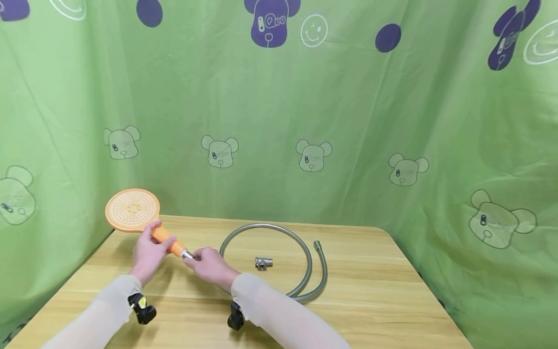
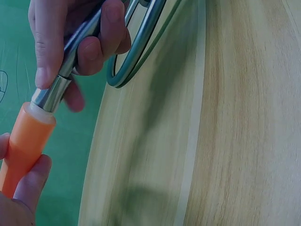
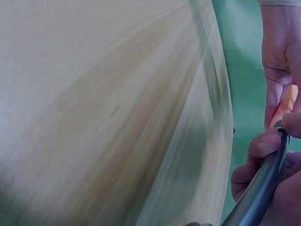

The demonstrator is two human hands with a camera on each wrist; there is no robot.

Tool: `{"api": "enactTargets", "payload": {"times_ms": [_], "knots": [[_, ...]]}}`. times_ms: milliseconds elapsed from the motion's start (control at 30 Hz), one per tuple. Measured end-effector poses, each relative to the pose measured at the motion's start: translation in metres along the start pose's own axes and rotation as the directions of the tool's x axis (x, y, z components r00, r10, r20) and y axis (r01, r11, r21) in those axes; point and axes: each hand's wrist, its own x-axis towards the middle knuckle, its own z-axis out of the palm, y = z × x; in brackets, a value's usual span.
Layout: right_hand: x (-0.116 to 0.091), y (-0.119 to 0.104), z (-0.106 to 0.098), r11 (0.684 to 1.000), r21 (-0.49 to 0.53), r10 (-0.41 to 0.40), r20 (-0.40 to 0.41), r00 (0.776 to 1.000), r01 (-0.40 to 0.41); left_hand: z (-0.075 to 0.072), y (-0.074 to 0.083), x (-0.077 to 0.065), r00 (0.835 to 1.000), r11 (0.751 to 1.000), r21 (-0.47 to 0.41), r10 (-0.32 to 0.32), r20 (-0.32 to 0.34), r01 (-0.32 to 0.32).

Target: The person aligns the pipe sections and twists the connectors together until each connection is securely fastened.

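My left hand [image 1: 150, 249] grips the orange handle of a shower head [image 1: 132, 209], whose round, pale, dotted face is turned up toward the head camera. At the lower end of that handle, my right hand [image 1: 211, 265] pinches the metal end fitting [image 2: 51, 94] of a grey shower hose [image 1: 308, 261]. In the left wrist view the fitting sits against the handle's white threaded neck [image 2: 40, 113], in line with it. From the right hand the hose runs off in a large loop over the table. The right wrist view shows the hose [image 3: 263, 188] passing under the curled right fingers.
Inside the hose loop lies a small metal tee valve [image 1: 263, 263] on the wooden table [image 1: 375, 286]. The hose's free end [image 1: 317, 245] points away toward the back. A green patterned curtain [image 1: 270, 106] surrounds the table at the back and sides.
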Motion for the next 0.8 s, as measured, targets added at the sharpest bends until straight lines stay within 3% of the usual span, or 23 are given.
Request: {"api": "enactTargets", "payload": {"times_ms": [133,400,633,800], "knots": [[0.0000,0.0005,0.0005,0.999,0.042,0.007,-0.008,1.000,-0.007,0.0002,0.0001,-0.0005,1.000,1.000,0.028,-0.002,0.003,0.002],[0.0024,-0.0006,-0.0018,0.999,-0.009,-0.044,-0.011,0.999,0.043,-0.0003,0.0023,-0.0025,1.000,1.000,0.011,-0.005,0.021,0.005],[0.0022,-0.0005,-0.0002,0.999,0.043,-0.008,-0.024,1.000,0.009,0.0005,0.0027,-0.0033,1.000,1.000,-0.002,-0.004,0.031,0.004],[0.0020,-0.0011,-0.0012,0.999,0.037,-0.027,-0.037,0.999,0.028,0.0014,0.0019,-0.0026,1.000,1.000,0.006,-0.003,0.029,0.003]]}}
